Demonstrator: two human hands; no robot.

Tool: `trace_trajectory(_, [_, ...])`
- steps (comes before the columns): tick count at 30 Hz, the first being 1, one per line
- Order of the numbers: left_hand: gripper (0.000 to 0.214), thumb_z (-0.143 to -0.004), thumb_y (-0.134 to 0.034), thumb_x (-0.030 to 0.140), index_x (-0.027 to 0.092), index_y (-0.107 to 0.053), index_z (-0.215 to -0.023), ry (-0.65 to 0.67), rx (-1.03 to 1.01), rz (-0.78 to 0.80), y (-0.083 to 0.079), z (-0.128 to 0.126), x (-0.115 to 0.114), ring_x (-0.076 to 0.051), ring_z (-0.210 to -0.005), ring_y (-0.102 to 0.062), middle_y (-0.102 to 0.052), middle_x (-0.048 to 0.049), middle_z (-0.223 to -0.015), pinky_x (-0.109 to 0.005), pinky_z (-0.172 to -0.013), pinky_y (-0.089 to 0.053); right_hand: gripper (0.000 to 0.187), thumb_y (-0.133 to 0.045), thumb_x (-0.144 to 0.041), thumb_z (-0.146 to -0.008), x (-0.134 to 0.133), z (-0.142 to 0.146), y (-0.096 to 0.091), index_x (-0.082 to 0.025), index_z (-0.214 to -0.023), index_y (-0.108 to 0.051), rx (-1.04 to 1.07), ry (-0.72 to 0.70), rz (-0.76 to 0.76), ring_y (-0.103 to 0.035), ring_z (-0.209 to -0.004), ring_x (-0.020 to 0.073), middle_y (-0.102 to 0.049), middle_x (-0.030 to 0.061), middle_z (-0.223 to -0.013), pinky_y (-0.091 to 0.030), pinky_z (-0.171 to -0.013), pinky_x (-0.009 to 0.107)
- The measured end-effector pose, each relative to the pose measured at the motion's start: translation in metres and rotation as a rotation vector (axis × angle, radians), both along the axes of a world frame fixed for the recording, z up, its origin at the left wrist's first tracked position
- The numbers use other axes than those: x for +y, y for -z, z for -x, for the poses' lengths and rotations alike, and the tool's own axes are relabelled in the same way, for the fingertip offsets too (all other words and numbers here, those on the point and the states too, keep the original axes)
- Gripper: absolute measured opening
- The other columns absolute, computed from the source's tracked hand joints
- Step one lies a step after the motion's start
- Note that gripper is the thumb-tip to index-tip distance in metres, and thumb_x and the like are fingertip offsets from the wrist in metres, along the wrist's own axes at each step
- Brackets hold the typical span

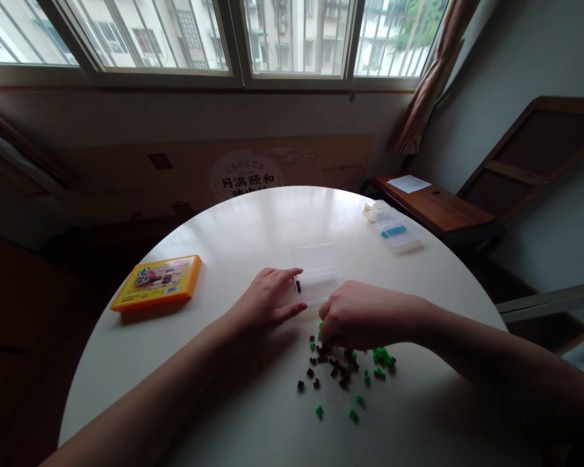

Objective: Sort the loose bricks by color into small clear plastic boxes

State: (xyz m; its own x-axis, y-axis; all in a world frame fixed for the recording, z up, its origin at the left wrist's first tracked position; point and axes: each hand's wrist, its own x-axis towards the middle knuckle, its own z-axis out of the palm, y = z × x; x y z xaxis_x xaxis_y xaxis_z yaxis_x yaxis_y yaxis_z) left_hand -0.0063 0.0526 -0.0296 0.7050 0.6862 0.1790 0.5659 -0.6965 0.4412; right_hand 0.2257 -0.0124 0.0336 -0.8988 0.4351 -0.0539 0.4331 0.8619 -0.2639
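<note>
A small clear plastic box [318, 288] lies on the white round table with its lid tipped back, away from me. My left hand [275, 298] holds its left end, index finger at the far side and thumb at the near side. One dark brown piece [298, 285] shows inside, at the left end. My right hand [353, 314] is closed, fingertips down over a scattered pile of tiny pieces; what it pinches, if anything, is hidden. Dark brown pieces [335, 371] lie mostly at the pile's left and middle, green pieces [383, 358] mostly at the right and nearest me.
An orange-yellow flat case [158, 282] with a printed cover rests at the table's left. Toward the far right are other clear boxes [403, 241], one with a blue item [394, 231]. Beyond the table [253, 220] stand a wooden bench [448, 211] with paper and a windowed wall.
</note>
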Motion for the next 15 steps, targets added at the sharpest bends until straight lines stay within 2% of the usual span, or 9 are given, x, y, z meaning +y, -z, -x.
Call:
trace_trajectory(8, [0.069,-0.079,-0.067,0.052,0.02,-0.048,-0.137,0.027,0.0,0.025,-0.0038,0.0022,-0.0014,-0.03,-0.113,-0.055,-0.064,-0.0117,-0.121,-0.046,-0.1,-0.043,0.018,-0.058,-0.013,-0.081,-0.0045,0.0047,0.0024,-0.017,-0.064,-0.06,-0.044,0.025,-0.09,-0.033,-0.055,0.0097,-0.058,-0.0027,-0.067,-0.021,-0.052,0.027])
trace_trajectory(15, [0.07,-0.08,-0.066,0.055,0.02,-0.047,-0.137,0.027,0.009,0.022,-0.0038,0.0025,-0.002,-0.029,-0.113,-0.054,-0.063,-0.012,-0.123,-0.046,-0.101,-0.042,0.02,-0.056,-0.013,-0.086,-0.0043,0.0047,0.0002,-0.017,-0.066,-0.059,-0.025,0.012,-0.087,-0.034,-0.056,0.0096,-0.056,-0.0027,-0.068,-0.021,-0.054,0.027])
